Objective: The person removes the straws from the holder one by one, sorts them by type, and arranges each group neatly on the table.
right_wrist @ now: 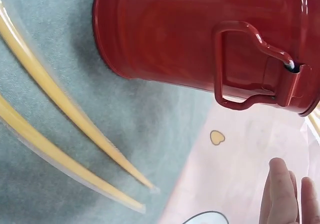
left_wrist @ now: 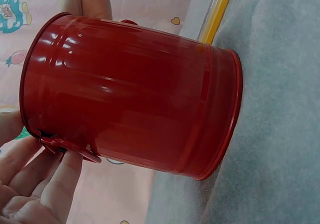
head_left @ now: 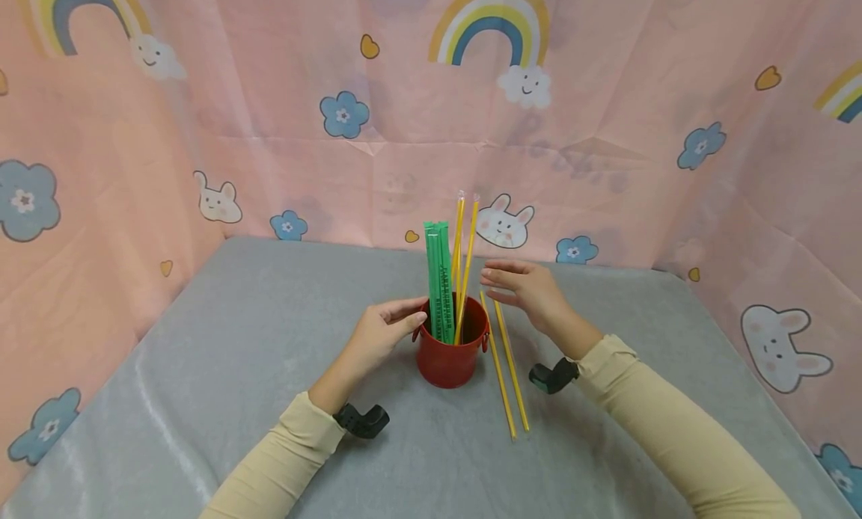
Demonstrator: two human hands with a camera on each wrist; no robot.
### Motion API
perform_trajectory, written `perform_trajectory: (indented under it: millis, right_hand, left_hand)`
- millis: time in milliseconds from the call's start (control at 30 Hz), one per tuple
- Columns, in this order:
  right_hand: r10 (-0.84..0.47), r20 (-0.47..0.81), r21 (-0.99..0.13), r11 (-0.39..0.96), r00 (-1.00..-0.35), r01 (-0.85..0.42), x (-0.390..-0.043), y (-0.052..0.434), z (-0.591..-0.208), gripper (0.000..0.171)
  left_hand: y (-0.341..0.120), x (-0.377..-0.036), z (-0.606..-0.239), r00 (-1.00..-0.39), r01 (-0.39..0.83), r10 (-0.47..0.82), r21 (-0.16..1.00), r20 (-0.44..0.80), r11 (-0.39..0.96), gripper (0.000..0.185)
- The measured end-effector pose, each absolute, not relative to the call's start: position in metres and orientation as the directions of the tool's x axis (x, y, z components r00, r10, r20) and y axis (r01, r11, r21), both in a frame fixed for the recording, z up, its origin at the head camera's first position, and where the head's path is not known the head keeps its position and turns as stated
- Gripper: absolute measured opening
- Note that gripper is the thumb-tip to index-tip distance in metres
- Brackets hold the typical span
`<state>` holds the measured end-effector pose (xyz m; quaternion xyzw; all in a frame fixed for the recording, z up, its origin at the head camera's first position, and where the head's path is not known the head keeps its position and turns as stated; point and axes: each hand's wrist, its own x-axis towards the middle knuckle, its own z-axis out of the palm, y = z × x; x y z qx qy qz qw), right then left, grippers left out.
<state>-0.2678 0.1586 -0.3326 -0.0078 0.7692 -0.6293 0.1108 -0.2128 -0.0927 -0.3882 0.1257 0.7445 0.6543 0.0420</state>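
A small red metal bucket (head_left: 447,366) stands upright on the grey cloth. My left hand (head_left: 380,336) pinches its left rim, thumb over the edge; in the left wrist view the fingers (left_wrist: 65,184) lie by the side handle (left_wrist: 75,149). Inside the bucket stand several slim green printed packets (head_left: 439,287) and a few yellow straws (head_left: 468,268) in clear wrappers. My right hand (head_left: 532,295) hovers to the right of the bucket with its fingers extended, holding nothing. Beneath it two more wrapped yellow straws (head_left: 509,366) lie on the cloth.
Grey cloth (head_left: 269,309) covers the table. A pink patterned curtain (head_left: 417,167) hangs behind it and at both sides. A black wrist camera (head_left: 364,422) sits on the left wrist, another wrist camera (head_left: 554,375) on the right.
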Motion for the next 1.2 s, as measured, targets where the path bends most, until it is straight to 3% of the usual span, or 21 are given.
perform_trajectory:
  millis: [500, 1200]
  right_hand:
    - [-0.225, -0.150, -0.980, 0.162, -0.963, 0.115, -0.270, 0.140, -0.315, 0.046]
    - [-0.126, -0.166, -0.979, 0.141, -0.978, 0.148, -0.272, 0.127, -0.317, 0.047]
  left_hand:
    - [-0.094, -0.213, -0.387, -0.967, 0.124, 0.237, 0.984, 0.092, 0.124, 0.041]
    - [-0.092, -0.213, -0.387, -0.967, 0.121, 0.238, 0.986, 0.091, 0.116, 0.041]
